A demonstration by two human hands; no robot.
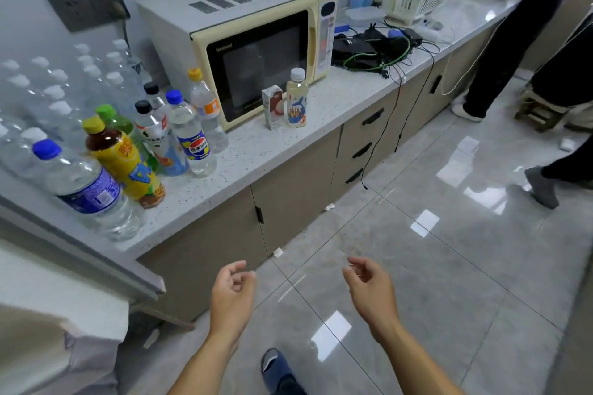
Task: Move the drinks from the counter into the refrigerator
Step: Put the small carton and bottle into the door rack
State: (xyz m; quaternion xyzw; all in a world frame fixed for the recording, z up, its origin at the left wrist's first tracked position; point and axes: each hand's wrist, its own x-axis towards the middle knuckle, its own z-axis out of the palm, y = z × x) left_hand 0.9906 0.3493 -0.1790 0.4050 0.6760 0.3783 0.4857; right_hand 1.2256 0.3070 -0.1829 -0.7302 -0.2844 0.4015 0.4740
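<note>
From the head camera I look down along a pale speckled counter [256, 151] that runs from lower left to upper right. My left hand [232, 293] and right hand [369, 287] hover low over the grey tiled floor [449, 266], apart from each other and from the counter, fingers loosely curled and holding nothing.

The drinks stand on the counter at left: a water bottle with a blue cap [86, 189] nearest me, just beside it a yellow-labelled tea bottle [125, 163], then a green-capped bottle [115, 122], two black-capped bottles [154, 131], a clear bottle with a blue cap and round logo [191, 135] and an orange-capped bottle [207, 106]. Behind them is a mass of clear white-capped bottles [57, 90].

In front of the cream microwave [253, 51] stand a small carton [272, 107] and a pale bottle with a white cap [296, 99], touching or nearly so.

Farther right lie tangled black cables [378, 48]. Another person's dark trouser legs [500, 51] stand by the far counter.
</note>
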